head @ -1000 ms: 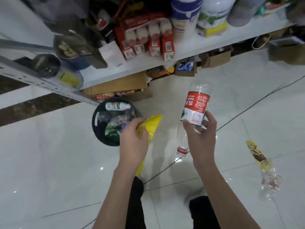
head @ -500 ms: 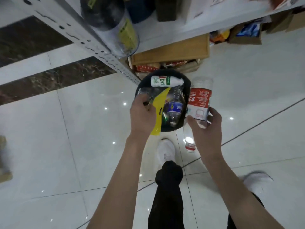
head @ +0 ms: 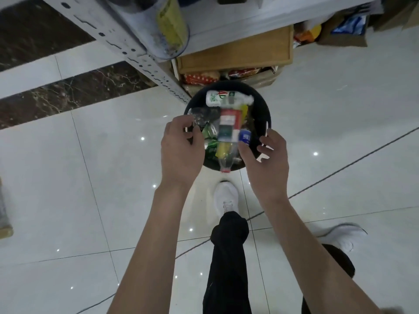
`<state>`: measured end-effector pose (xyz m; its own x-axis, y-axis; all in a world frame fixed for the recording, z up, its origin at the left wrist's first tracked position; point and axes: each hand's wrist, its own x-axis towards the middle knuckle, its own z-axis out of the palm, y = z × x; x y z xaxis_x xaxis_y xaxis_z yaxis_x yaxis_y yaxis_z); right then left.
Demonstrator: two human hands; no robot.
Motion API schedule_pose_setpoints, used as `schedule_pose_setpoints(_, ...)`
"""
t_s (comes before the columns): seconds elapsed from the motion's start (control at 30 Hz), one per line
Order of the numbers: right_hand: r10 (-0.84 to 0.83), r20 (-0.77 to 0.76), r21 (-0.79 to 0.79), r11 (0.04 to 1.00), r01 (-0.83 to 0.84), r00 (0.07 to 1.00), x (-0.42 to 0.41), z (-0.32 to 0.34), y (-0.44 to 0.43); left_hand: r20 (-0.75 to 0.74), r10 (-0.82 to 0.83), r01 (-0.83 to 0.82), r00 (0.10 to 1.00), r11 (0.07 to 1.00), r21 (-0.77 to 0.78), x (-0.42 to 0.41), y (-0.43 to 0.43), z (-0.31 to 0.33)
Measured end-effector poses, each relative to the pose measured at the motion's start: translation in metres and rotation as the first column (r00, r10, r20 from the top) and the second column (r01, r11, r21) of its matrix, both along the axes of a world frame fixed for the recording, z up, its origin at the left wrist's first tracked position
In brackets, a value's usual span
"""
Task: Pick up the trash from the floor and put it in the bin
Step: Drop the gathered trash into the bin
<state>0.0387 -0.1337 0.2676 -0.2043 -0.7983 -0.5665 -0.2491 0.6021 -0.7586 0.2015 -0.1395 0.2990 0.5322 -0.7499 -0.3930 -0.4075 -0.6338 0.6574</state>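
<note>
A round black bin (head: 263,105) stands on the white tiled floor, filled with bottles and wrappers. The clear bottle with the red label (head: 229,132) lies across the top of the pile, its red cap toward me at the near rim. The yellow wrapper (head: 223,148) shows under it. A white bottle with green print (head: 226,98) lies at the far side. My left hand (head: 181,150) hovers over the bin's left rim, fingers loosely curled, holding nothing. My right hand (head: 267,155) hovers at the right rim, fingers relaxed and empty.
A metal shelf post (head: 127,48) and a white shelf with a large jar (head: 167,26) overhang just behind the bin. Cardboard boxes (head: 235,53) with snack packs sit under the shelf. My white shoes (head: 226,196) and dark trouser legs are below the hands.
Both hands let go: the yellow wrapper and the red-label bottle dropped into the bin. The hands now hang empty over its rim.
</note>
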Motion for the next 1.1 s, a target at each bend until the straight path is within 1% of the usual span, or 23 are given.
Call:
schedule_pose_setpoints(0.13, -0.052, -0.007, 0.000, 0.999, 0.052, 0.999, -0.038, 0.015, 0.005, 0.030, -0.040, 0.040, 0.999, 0.999, 0.005, -0.036, -0.008, 0.016)
schedule_pose_setpoints(0.3, -0.169, -0.027, -0.008, 0.986, 0.169, 0.985, -0.117, 0.032, 0.010, 0.037, -0.169, 0.169, 0.985, 0.986, 0.004, -0.107, -0.018, 0.030)
schedule_pose_setpoints(0.47, -0.345, -0.041, -0.032, 0.939, 0.343, 0.938, -0.226, 0.050, 0.018, 0.086, -0.358, 0.362, 0.930, 0.932, -0.038, -0.215, -0.032, 0.040)
schedule_pose_setpoints(0.57, -0.450, -0.053, -0.056, 0.893, 0.447, 0.892, -0.300, 0.062, 0.029, 0.067, -0.468, 0.471, 0.881, 0.882, -0.033, -0.293, -0.038, 0.047)
schedule_pose_setpoints(0.73, -0.629, -0.056, -0.084, 0.777, 0.624, 0.775, -0.428, 0.079, 0.061, 0.036, -0.652, 0.653, 0.757, 0.754, -0.076, -0.436, -0.037, 0.063)
schedule_pose_setpoints(0.83, -0.716, -0.077, -0.096, 0.698, 0.710, 0.694, -0.501, 0.084, 0.088, 0.000, -0.725, 0.722, 0.689, 0.686, -0.089, -0.520, -0.030, 0.068)
schedule_pose_setpoints(0.93, -0.777, -0.117, -0.109, 0.629, 0.770, 0.618, -0.567, 0.084, 0.119, -0.024, -0.796, 0.790, 0.604, 0.603, -0.113, -0.596, -0.017, 0.068)
schedule_pose_setpoints(1.1, -0.852, -0.186, -0.140, 0.515, 0.846, 0.489, -0.654, 0.078, 0.172, -0.003, -0.896, 0.884, 0.445, 0.439, -0.158, -0.697, 0.006, 0.057)
